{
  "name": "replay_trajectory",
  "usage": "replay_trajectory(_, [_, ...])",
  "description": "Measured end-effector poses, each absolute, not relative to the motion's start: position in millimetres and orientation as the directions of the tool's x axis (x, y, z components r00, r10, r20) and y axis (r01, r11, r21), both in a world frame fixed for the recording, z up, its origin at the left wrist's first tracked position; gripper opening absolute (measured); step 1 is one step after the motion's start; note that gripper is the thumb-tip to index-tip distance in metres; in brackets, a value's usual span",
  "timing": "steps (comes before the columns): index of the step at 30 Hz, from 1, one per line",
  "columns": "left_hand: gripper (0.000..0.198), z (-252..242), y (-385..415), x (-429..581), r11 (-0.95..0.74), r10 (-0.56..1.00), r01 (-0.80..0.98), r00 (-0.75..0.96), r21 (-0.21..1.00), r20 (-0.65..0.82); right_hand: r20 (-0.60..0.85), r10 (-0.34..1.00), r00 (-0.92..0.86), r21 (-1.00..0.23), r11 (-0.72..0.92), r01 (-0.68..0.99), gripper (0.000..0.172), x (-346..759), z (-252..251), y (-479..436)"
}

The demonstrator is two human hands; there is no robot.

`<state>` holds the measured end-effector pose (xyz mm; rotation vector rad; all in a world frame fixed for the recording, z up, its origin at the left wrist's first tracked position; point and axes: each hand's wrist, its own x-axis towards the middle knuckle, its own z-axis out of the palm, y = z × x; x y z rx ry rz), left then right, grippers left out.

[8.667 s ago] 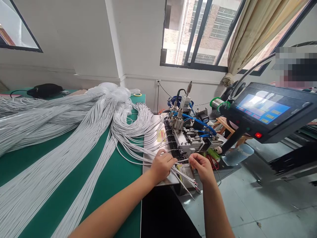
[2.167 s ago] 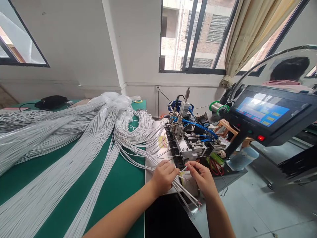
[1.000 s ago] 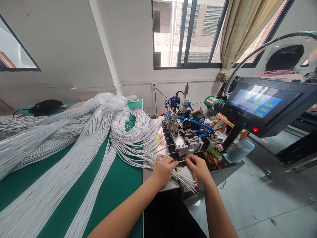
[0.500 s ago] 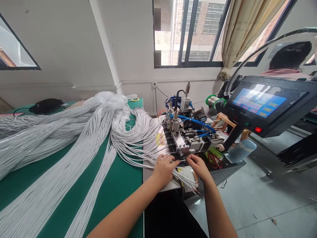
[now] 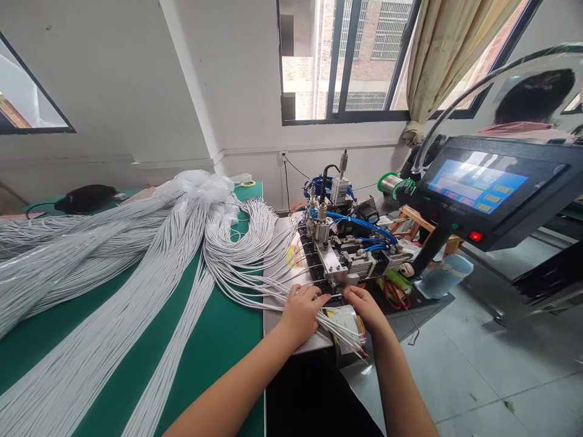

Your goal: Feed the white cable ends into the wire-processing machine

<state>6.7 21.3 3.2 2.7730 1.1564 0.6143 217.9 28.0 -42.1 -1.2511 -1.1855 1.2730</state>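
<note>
My left hand (image 5: 300,312) is closed on a white cable (image 5: 336,295) at the front of the machine (image 5: 334,267). Under and beside that hand runs a bundle of loose white cables (image 5: 339,329), their stripped ends pointing to the lower right. My right hand (image 5: 364,306) pinches at the tip of the same cable, close to the machine's metal block; the fingertips partly hide what lies between them. More white cables (image 5: 241,255) curve in from the left toward my left hand.
Long bundles of white cables (image 5: 113,315) cover the green table (image 5: 218,364) at left. A control screen (image 5: 478,182) on a post stands to the right, near a solder wire spool (image 5: 395,184) and a clear plastic container (image 5: 444,276). Another person (image 5: 535,103) sits at far right.
My right fingers have shifted very slightly at the cable tip by the machine. My left hand stays in place; the view has tilted a little.
</note>
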Motion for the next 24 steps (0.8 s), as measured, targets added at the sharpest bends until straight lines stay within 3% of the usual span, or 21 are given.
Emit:
replay_trajectory(15, [0.048, 6, 20, 7, -0.698, 0.712, 0.674, 0.619, 0.241, 0.332, -0.115, 0.993, -0.009, -0.987, -0.116, -0.11, 0.028, 217, -48, 28])
replay_trajectory(24, [0.046, 8, 20, 7, -0.683, 0.728, 0.691, 0.616, 0.239, 0.301, -0.108, 0.994, 0.016, -0.994, -0.108, -0.016, 0.034, 213, -38, 24])
